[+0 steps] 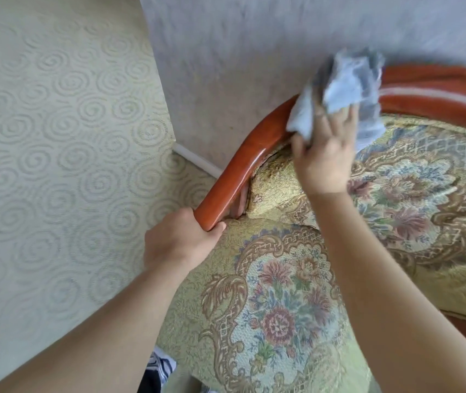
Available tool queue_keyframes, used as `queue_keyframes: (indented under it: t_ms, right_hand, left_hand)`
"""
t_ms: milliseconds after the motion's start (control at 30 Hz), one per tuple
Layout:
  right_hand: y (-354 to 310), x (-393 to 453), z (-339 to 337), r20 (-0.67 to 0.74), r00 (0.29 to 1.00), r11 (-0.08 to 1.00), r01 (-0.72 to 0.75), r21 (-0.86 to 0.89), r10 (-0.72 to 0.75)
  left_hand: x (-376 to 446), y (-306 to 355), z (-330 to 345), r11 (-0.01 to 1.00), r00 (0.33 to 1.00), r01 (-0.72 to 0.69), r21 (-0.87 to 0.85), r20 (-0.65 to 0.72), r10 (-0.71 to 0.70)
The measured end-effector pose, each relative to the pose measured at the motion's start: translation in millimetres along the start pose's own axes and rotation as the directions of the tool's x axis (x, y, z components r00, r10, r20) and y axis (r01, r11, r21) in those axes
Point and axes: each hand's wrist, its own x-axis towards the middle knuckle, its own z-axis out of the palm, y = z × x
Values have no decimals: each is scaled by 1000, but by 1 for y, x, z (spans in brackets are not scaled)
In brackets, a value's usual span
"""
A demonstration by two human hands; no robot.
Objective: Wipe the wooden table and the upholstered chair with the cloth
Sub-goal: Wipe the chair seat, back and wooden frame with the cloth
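Against the curved top of the chair's wooden frame (257, 148): a crumpled pale blue cloth (342, 89), blurred, bunched over the rail where it bends toward the backrest, partly draped down onto the upholstery. Gripped from below and behind by the right hand (325, 160), fingers (348, 120) spread up into the fabric, thumb hooked under a hanging fold. Lower on the same rail, near its rounded end, the left hand (180, 242), fingers clenched around the polished reddish-brown wood, thumb (217, 231) pressed along the underside. Both forearms bare, reaching in from the bottom edge.

Inside the frame, the upholstered chair (282, 293): yellow-gold tapestry with floral medallions in pink, blue and green, brown scrolled borders. Seat cushion (277, 313) toward the viewer, back cushion (413, 199) beyond it, a gap of shadow between padding and rail near the left hand.

Behind the chair, a pale grey textured wall (254, 52) with a white skirting board (197, 161) at its foot. Left of that, cream carpet (56, 137) embossed with spiral swirls. At the bottom edge, a scrap of dark-and-white striped fabric (158, 367), too little visible to identify.
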Motion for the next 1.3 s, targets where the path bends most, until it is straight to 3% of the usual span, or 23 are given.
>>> queue_keyframes:
  t_ms: [233, 467, 600, 667, 767, 867, 967, 1067, 1133, 1233, 1300]
  right_hand:
    - [-52, -65, 24, 154, 963, 958, 183, 219, -219]
    - [-52, -52, -7, 384, 863, 937, 247, 245, -328]
    - [-48, -43, -37, 514, 790, 931, 191, 310, -333]
    - [-43, -49, -55, 526, 811, 944, 94, 315, -257]
    - [-37, -71, -84, 515, 856, 914, -242, 325, 43]
    - [-24, -96, -118, 510, 782, 833, -514, 204, 357]
    - [-17, -118, -148, 412, 662, 659, -732, 174, 626]
    - [-1, -136, -176, 289, 531, 482, -846, 226, 796]
    - [17, -146, -196, 240, 499, 442, -860, 255, 833]
    - [50, -162, -230, 162, 500, 441, -847, 296, 851]
    - [74, -170, -254, 82, 438, 389, -857, 338, 895]
  left_hand:
    - [4, -2, 0, 998, 1000, 10, 59, -18, -9]
    - [2, 7, -9, 999, 999, 30, 17, 41, -31]
    - [0, 6, -7, 999, 998, 41, 8, 52, -41]
    - [2, 6, -6, 1000, 999, 22, -14, 43, -21]
    - [1, 2, -6, 999, 999, 17, -32, 38, -16]
    - [-7, 6, -12, 997, 999, -47, -68, 4, 47]
    - [-22, 4, -18, 949, 974, -200, -243, -154, 166]
    - [-39, 7, -25, 826, 892, -438, -354, -285, 351]
    - [-45, 25, -30, 763, 819, -564, -316, -333, 468]
    - [-54, 85, -36, 680, 780, -616, -399, -182, 599]
    - [-59, 134, -33, 656, 732, -630, -416, -35, 681]
